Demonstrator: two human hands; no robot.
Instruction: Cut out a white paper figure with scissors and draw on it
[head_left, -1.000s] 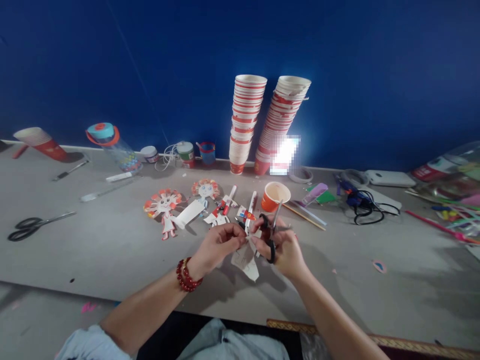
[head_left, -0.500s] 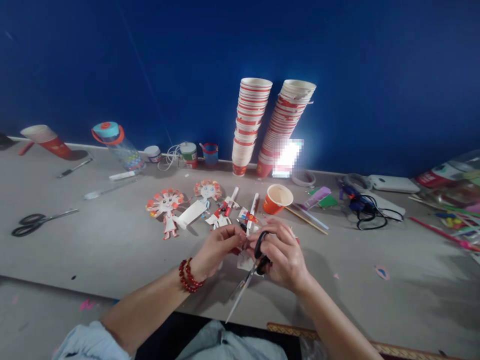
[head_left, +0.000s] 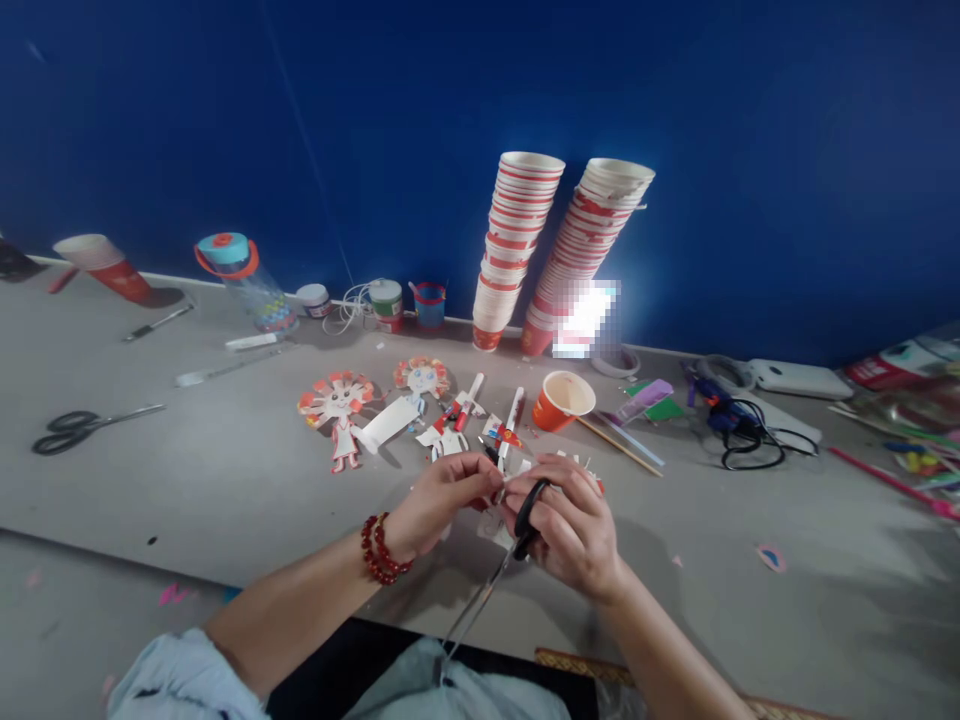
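My left hand (head_left: 446,500), with red bead bracelets at the wrist, pinches a small paper piece (head_left: 491,520) whose details are mostly hidden by my fingers. Close against it, my right hand (head_left: 574,525) has its fingers through the black handles of a pair of scissors (head_left: 480,595). The blades point down towards my lap, away from the paper. My right fingertips meet my left ones at the paper. Just beyond lie paper cut-outs (head_left: 446,440), a red marker (head_left: 469,402) and another marker (head_left: 514,412). An orange paper cup (head_left: 555,405) stands behind my right hand.
Two paper dolls (head_left: 345,435) (head_left: 421,380) lie at left of centre. Tall cup stacks (head_left: 517,250) (head_left: 589,250) lean near the blue wall. Other scissors (head_left: 75,430) and a water bottle (head_left: 247,285) are left; coiled black cable (head_left: 750,440) is right.
The scissors have swung slightly, their blades now closer together and lower over my lap. Both hands stay fingertip to fingertip at the paper; the whole view has shifted slightly.
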